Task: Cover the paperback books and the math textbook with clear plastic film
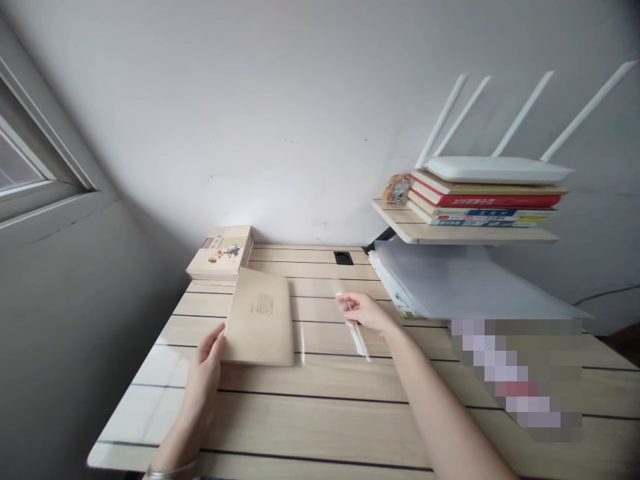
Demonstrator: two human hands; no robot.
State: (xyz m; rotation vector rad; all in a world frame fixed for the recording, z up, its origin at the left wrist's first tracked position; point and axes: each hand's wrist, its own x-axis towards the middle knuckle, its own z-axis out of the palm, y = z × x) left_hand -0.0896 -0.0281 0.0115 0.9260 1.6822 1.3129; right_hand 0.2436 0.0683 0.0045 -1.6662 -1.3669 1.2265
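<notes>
A thin book (263, 320) with a plain tan cover and a few small lines of print lies over the table, slightly blurred. My left hand (209, 347) grips its lower left edge, thumb on top. To the right, my right hand (363, 312) is closed in a pinch on a clear plastic sheet (356, 339), which shows mainly as bright glints and an edge. Another glint runs beside the book's right edge; whether the sheet joins the book I cannot tell.
A stack of books (223, 253) stands at the back left by the wall. On the right, a raised shelf (430, 232) carries more books (495, 200) and a white router (500, 169). Below it lie grey plastic folders (465, 280). A black socket (343, 258) is set into the slatted table (310, 427).
</notes>
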